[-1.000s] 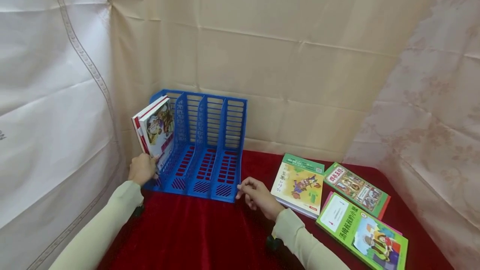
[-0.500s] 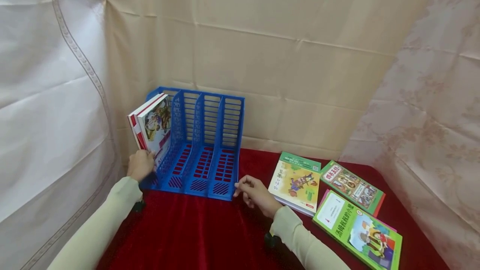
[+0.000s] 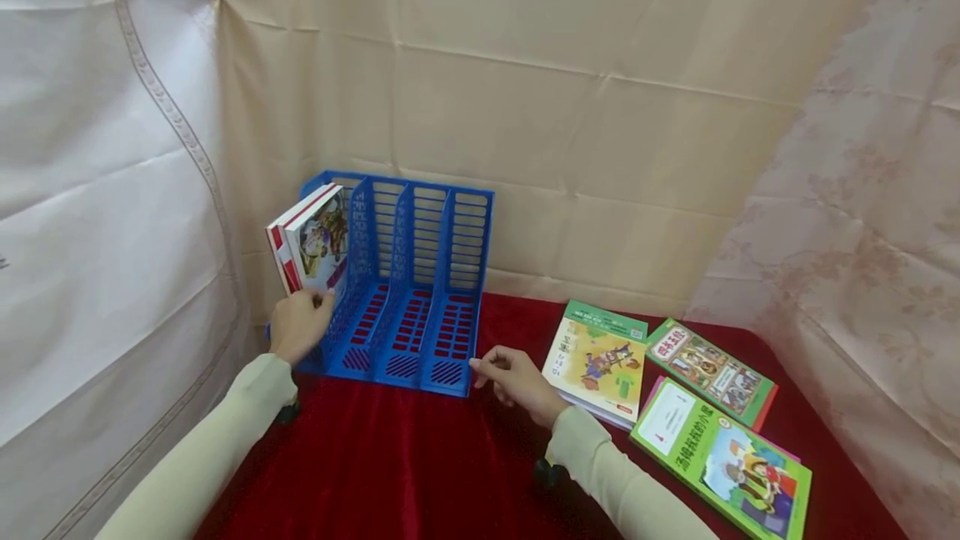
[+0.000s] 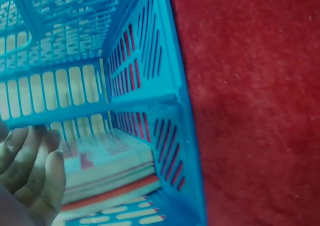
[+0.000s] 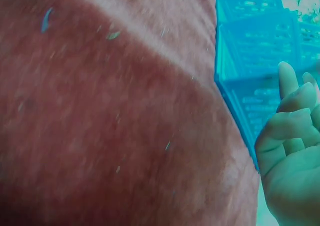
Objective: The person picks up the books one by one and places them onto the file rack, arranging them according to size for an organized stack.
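In the head view, a blue four-slot file rack (image 3: 420, 298) stands at the back left of the table. Upright books (image 3: 318, 244) with white and red spines lean in its leftmost slot. My left hand (image 3: 298, 325) is at the lower front of these books, partly covering them; in the left wrist view its fingers (image 4: 40, 166) are gently bent with nothing between them. At the rack's front right corner, my right hand (image 3: 517, 382) pinches the outer wall edge between thumb and fingers. The right wrist view shows its curled fingers (image 5: 295, 105) against the blue wall.
Right of the rack lie a yellow-and-green book (image 3: 596, 361), a green comic-style book (image 3: 712, 369) and a bright green book (image 3: 723, 461) over a pink one. Red velvet cloth (image 3: 405, 457) covers the table. Beige curtain (image 3: 525, 123) hangs behind.
My left hand has shifted slightly right and up across the front of the books. The right hand stays at the rack's corner. The books remain in the leftmost slot.
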`<state>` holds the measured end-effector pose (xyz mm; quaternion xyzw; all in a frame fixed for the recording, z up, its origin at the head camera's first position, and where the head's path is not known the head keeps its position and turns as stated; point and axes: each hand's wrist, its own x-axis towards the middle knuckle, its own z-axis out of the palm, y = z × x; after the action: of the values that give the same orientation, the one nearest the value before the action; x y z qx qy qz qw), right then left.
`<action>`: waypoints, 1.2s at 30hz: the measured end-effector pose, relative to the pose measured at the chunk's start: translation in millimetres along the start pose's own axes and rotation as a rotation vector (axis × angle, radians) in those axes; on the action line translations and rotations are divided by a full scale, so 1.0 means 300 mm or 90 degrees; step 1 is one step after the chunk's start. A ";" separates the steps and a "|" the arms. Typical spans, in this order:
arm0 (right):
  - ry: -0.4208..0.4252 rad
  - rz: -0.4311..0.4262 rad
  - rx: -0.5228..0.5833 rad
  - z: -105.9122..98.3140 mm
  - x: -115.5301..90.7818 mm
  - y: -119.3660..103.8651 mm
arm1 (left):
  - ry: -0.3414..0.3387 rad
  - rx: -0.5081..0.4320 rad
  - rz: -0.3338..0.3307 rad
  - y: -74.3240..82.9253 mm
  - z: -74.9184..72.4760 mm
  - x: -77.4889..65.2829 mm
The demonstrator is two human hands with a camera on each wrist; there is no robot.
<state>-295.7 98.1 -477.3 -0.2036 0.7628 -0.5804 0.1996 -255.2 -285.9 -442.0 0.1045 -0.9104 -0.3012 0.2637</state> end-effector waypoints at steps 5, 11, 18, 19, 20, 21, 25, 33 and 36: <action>0.029 -0.005 -0.020 -0.046 -0.016 0.022 | 0.053 0.002 0.051 0.045 0.032 0.006; 0.096 -0.001 -0.071 -0.128 -0.030 0.053 | 0.062 -0.020 0.121 0.097 0.072 0.012; 0.181 0.010 -0.108 -0.206 -0.067 0.081 | 0.007 -0.028 0.155 0.187 0.123 -0.005; 0.187 0.009 -0.113 -0.214 -0.072 0.083 | 0.001 -0.031 0.156 0.201 0.129 -0.006; 0.197 0.010 -0.123 -0.222 -0.076 0.084 | -0.005 -0.035 0.158 0.215 0.135 -0.006; 0.204 0.014 -0.130 -0.229 -0.081 0.085 | -0.009 -0.037 0.161 0.230 0.140 -0.006; 0.238 0.032 -0.164 -0.250 -0.099 0.085 | -0.033 -0.043 0.169 0.281 0.163 -0.009; 0.273 0.041 -0.208 -0.285 -0.129 0.096 | -0.070 -0.079 0.164 0.344 0.204 -0.036; 0.282 0.053 -0.196 -0.302 -0.147 0.102 | -0.074 -0.084 0.168 0.366 0.215 -0.034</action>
<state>-310.3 202.4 -481.6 -0.0679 0.8750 -0.4790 0.0184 -285.3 -163.0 -423.8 -0.0508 -0.9081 -0.3288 0.2543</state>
